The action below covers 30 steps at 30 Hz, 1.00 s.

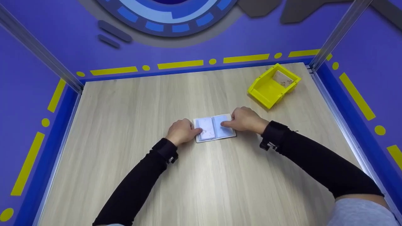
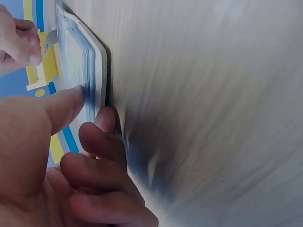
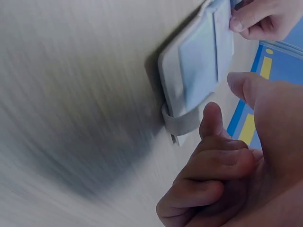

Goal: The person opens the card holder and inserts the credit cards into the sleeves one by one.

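A small card holder (image 1: 207,129) lies spread on the wooden table, a stack of clear sleeves on its left side and a pale blue inner panel on its right. My left hand (image 1: 181,131) pinches the left edge; in the left wrist view its thumb (image 2: 71,106) lies on the sleeves and the index finger is at the cover's edge. By the right side hovers my right hand (image 1: 246,120), fingers loosely curled. Its thumb (image 3: 248,87) and index finger stand apart with nothing between them. A curved strap (image 3: 182,124) sticks out from the holder's edge.
A yellow bin (image 1: 267,92) stands at the table's back right, a speckled pale patch on its inner back wall. Blue-purple panels (image 1: 176,56) with yellow marks enclose the table (image 1: 132,106) at the back and both sides.
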{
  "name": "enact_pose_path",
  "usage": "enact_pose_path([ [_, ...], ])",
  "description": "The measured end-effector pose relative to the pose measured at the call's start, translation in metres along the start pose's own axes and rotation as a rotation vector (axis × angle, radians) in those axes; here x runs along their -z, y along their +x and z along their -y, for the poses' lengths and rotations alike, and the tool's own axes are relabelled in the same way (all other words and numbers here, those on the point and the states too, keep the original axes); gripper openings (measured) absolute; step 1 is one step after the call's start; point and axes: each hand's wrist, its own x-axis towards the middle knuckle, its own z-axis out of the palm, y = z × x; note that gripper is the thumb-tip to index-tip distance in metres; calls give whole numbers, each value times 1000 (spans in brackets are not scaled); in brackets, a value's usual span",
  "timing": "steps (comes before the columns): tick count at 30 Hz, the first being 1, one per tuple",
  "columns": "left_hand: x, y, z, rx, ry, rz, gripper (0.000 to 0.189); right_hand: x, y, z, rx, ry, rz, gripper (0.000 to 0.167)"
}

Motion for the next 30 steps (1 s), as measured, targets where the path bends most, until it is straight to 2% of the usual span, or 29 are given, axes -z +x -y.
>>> enact_pose_path([
  [9,-2,1,0,-9,-13,-4,53,6,-2,-2,-37,-52,37,39],
  [16,-1,1,1,-9,-16,-6,52,17,-10,-8,-45,4,11,42],
  [24,-1,-1,1,-18,-18,-28,50,31,-26,-22,-2,34,-32,41],
  [30,1,-1,-2,-52,-33,-33,50,48,-39,-19,17,103,-61,42],
])
